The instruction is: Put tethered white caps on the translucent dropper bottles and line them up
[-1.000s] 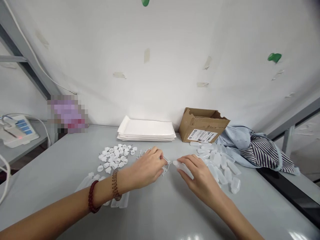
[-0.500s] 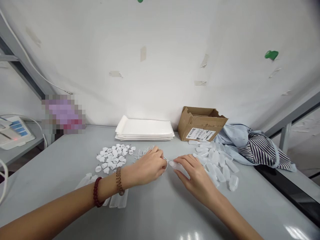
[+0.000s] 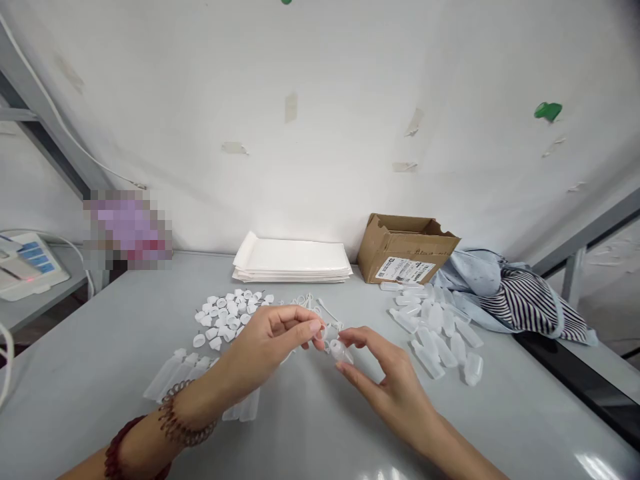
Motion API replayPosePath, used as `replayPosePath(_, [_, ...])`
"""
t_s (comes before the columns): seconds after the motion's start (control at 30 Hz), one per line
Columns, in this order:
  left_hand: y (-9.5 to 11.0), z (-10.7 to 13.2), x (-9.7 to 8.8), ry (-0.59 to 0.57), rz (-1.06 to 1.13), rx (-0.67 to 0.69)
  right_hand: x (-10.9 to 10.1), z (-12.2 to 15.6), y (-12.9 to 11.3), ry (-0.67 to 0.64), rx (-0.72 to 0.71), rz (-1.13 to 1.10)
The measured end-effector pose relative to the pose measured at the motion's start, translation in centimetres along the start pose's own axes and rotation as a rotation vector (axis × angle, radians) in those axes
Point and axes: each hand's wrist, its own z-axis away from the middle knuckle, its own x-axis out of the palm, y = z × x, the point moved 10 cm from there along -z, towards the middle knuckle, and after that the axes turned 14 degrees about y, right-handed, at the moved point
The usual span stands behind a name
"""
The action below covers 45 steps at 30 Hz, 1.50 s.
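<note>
My right hand [image 3: 393, 377] grips a small translucent plastic bottle [image 3: 342, 353] between thumb and fingers, its neck pointing left toward my other hand. Pinched in my left hand [image 3: 277, 343] is a thin white plastic ring strap [image 3: 325, 331], held just beside the bottle's neck. Whether the ring touches the neck I cannot tell. More white ring straps [image 3: 309, 303] lie in a loose heap behind my fingers. To the left sits a spread of white caps [image 3: 230, 312], some with thin pins. Finished-looking bottles with white tops [image 3: 173, 373] lie in a row, partly hidden under my left forearm.
Loose translucent bottles [image 3: 435, 343] are scattered on the right of the grey table [image 3: 320, 440]. A stack of white padded envelopes [image 3: 295, 257] and an opened cardboard box [image 3: 407, 250] stand against the wall. Bunched cloth [image 3: 525, 300] lies beyond, beside a black strip [image 3: 575, 380].
My left hand has turned and drawn back slightly, showing the ring in its fingers. The bottle in my right hand has shifted a little left and down, with its neck more visible.
</note>
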Motion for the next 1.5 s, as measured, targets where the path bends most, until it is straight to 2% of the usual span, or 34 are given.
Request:
replayPosePath(0.2, [-2.7, 1.1, 1.5, -0.118, 0.074, -0.175, 1.3, 1.1, -1.0, -0.064, -0.110, 0.039])
replayPosePath(0.33, [-3.6, 1.1, 1.7, -0.109, 0.103, -0.270, 1.3, 1.5, -1.3, -0.057, -0.160, 0.069])
replayPosePath(0.73, [-4.3, 1.3, 1.7, -0.081, 0.087, -0.268, 0.9, 1.1, -3.7, 0.014, -0.357, 0.097])
replayPosePath(0.87, [-4.4, 1.5, 1.8, -0.077, 0.097, -0.288, 1.2, 1.1, -3.7, -0.020, -0.359, 0.083])
replayPosePath(1.07, [-5.1, 1.5, 1.4, -0.033, 0.081, -0.347, 0.7, 1.2, -3.7, 0.020, -0.368, 0.082])
replayPosePath(1.5, [-4.8, 1.4, 1.0, -0.035, 0.056, -0.333, 0.4, 1.1, -3.7, 0.050, -0.359, 0.047])
